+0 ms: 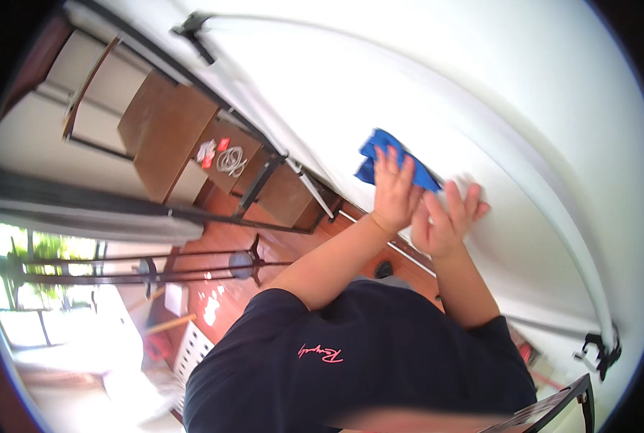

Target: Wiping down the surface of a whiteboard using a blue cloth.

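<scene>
A folded blue cloth (395, 162) is against the hand in front of a large white surface (322, 92). My left hand (395, 189) has its palm and fingers over the cloth, which sticks out past the fingertips and on both sides. The cloth's right corner reaches close to my right hand (446, 219). That hand is blurred, with its fingers apart, and I see nothing held in it. Whether its thumb side touches the left hand cannot be made out.
White tubes with black joints, one joint (600, 349) at lower right, border the white surface. Brown wooden shelves (176, 135) hold a coiled pale cable (231, 161). A dark slender stand (192, 270) is on the reddish floor (230, 238). A white perforated panel (192, 349) stands lower left.
</scene>
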`<state>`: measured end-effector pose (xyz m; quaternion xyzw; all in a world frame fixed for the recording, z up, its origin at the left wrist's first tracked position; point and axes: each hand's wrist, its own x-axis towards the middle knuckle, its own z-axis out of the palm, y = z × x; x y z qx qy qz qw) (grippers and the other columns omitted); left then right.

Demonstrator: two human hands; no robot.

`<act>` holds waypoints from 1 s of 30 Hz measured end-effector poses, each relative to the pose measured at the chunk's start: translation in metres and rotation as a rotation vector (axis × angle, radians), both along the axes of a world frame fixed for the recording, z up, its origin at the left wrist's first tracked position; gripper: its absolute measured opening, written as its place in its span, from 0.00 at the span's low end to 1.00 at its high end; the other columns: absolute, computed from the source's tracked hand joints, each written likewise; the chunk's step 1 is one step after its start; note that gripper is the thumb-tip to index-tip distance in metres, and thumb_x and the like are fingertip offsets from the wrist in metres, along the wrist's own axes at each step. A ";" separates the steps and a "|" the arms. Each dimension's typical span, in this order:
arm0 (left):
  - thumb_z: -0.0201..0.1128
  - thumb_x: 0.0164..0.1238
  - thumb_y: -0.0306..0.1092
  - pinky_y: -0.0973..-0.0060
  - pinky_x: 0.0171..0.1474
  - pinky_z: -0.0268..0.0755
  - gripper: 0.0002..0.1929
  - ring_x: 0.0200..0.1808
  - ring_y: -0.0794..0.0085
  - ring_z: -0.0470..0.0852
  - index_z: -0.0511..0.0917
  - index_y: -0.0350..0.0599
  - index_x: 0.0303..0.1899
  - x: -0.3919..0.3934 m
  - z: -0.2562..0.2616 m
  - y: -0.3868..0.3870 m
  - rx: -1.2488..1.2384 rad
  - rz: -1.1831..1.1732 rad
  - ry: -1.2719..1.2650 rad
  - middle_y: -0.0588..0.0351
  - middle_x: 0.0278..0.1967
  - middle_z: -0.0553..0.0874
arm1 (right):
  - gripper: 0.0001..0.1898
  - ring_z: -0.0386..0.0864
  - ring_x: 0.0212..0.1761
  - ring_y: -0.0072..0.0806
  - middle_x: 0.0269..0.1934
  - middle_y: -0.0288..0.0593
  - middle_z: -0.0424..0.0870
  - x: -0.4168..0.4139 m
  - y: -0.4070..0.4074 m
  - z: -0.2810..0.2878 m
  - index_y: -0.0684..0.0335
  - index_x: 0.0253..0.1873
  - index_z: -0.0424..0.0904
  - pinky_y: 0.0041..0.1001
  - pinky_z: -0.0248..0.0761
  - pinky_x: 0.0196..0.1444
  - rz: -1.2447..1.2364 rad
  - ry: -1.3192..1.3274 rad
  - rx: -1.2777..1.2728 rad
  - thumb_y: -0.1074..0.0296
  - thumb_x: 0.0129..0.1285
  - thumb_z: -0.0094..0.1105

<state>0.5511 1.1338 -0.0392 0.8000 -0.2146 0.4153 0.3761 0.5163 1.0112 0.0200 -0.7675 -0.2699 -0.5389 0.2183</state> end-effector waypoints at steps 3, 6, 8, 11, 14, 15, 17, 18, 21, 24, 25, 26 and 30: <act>0.67 0.59 0.29 0.42 0.72 0.49 0.31 0.72 0.27 0.54 0.70 0.38 0.65 -0.026 -0.033 -0.005 0.034 -0.051 0.207 0.32 0.71 0.60 | 0.14 0.60 0.74 0.58 0.64 0.52 0.74 -0.020 -0.008 -0.017 0.62 0.52 0.78 0.51 0.35 0.77 0.136 0.135 0.159 0.73 0.61 0.56; 0.66 0.60 0.28 0.47 0.72 0.54 0.30 0.72 0.33 0.57 0.69 0.37 0.66 -0.046 -0.057 -0.001 0.087 -0.095 0.310 0.34 0.71 0.62 | 0.13 0.65 0.70 0.57 0.60 0.54 0.76 -0.040 -0.003 -0.032 0.66 0.50 0.76 0.51 0.43 0.75 0.243 0.338 0.207 0.75 0.59 0.56; 0.64 0.60 0.27 0.48 0.72 0.54 0.31 0.72 0.34 0.58 0.67 0.37 0.67 -0.058 -0.067 0.005 0.098 -0.142 0.386 0.33 0.71 0.61 | 0.13 0.66 0.69 0.56 0.59 0.53 0.76 -0.051 0.002 -0.050 0.66 0.50 0.76 0.52 0.45 0.74 0.331 0.459 0.207 0.75 0.59 0.56; 0.62 0.62 0.26 0.55 0.73 0.56 0.31 0.74 0.43 0.58 0.65 0.38 0.68 -0.084 -0.083 0.023 0.103 -0.191 0.606 0.37 0.72 0.61 | 0.12 0.71 0.64 0.54 0.55 0.52 0.78 -0.066 0.015 -0.066 0.67 0.48 0.76 0.51 0.54 0.70 0.444 0.617 0.199 0.76 0.58 0.57; 0.54 0.69 0.28 0.61 0.74 0.53 0.28 0.75 0.48 0.57 0.61 0.37 0.70 -0.116 -0.132 0.064 -0.127 -0.117 0.925 0.36 0.73 0.58 | 0.11 0.77 0.54 0.51 0.49 0.52 0.81 -0.082 0.035 -0.110 0.67 0.46 0.78 0.45 0.65 0.62 0.548 0.870 0.117 0.75 0.56 0.58; 0.51 0.72 0.29 0.63 0.75 0.53 0.27 0.75 0.48 0.57 0.60 0.37 0.71 -0.133 -0.148 0.089 -0.113 -0.038 1.005 0.36 0.73 0.58 | 0.10 0.78 0.52 0.51 0.47 0.53 0.82 -0.088 0.041 -0.131 0.67 0.45 0.78 0.42 0.68 0.58 0.561 0.939 0.072 0.75 0.57 0.58; 0.47 0.74 0.33 0.62 0.75 0.52 0.26 0.74 0.48 0.58 0.60 0.36 0.71 -0.180 -0.180 0.151 -0.110 0.193 1.076 0.36 0.73 0.57 | 0.09 0.80 0.48 0.51 0.43 0.56 0.83 -0.096 0.045 -0.183 0.66 0.45 0.79 0.39 0.72 0.51 0.618 1.257 -0.110 0.73 0.59 0.59; 0.47 0.75 0.34 0.61 0.75 0.52 0.26 0.74 0.47 0.58 0.60 0.37 0.71 -0.205 -0.184 0.178 -0.185 0.327 1.154 0.37 0.74 0.57 | 0.10 0.80 0.46 0.51 0.41 0.56 0.82 -0.107 0.039 -0.218 0.66 0.44 0.79 0.41 0.72 0.49 0.564 1.346 -0.187 0.70 0.60 0.59; 0.49 0.75 0.38 0.62 0.73 0.57 0.26 0.73 0.48 0.61 0.62 0.41 0.71 -0.306 -0.207 0.259 -0.319 0.724 1.244 0.40 0.73 0.59 | 0.12 0.80 0.45 0.55 0.38 0.58 0.83 -0.144 0.026 -0.275 0.66 0.42 0.81 0.45 0.73 0.50 0.390 1.660 -0.440 0.62 0.61 0.58; 0.49 0.76 0.40 0.62 0.71 0.59 0.26 0.72 0.47 0.63 0.62 0.40 0.70 -0.413 -0.227 0.321 -0.775 0.816 1.082 0.39 0.73 0.60 | 0.10 0.82 0.35 0.49 0.29 0.53 0.82 -0.167 -0.021 -0.366 0.65 0.36 0.81 0.41 0.73 0.35 0.488 1.740 -0.572 0.62 0.61 0.58; 0.48 0.76 0.40 0.63 0.71 0.60 0.26 0.71 0.47 0.64 0.63 0.39 0.70 -0.455 -0.212 0.332 -0.898 0.878 1.094 0.38 0.73 0.60 | 0.10 0.82 0.35 0.49 0.29 0.53 0.82 -0.166 0.009 -0.345 0.65 0.36 0.81 0.41 0.73 0.35 0.537 1.727 -0.603 0.62 0.61 0.58; 0.48 0.76 0.40 0.63 0.71 0.60 0.26 0.71 0.47 0.65 0.63 0.39 0.70 -0.484 -0.201 0.343 -1.028 0.902 1.098 0.37 0.72 0.61 | 0.10 0.82 0.35 0.48 0.30 0.52 0.83 -0.162 0.024 -0.337 0.64 0.37 0.81 0.41 0.73 0.35 0.535 1.738 -0.649 0.62 0.61 0.58; 0.47 0.76 0.40 0.63 0.72 0.58 0.26 0.72 0.49 0.63 0.63 0.37 0.69 -0.625 -0.235 0.370 -0.702 1.290 1.084 0.36 0.72 0.61 | 0.10 0.82 0.34 0.44 0.32 0.48 0.83 -0.180 0.113 -0.314 0.63 0.38 0.81 0.39 0.74 0.37 0.552 1.790 -0.811 0.62 0.62 0.59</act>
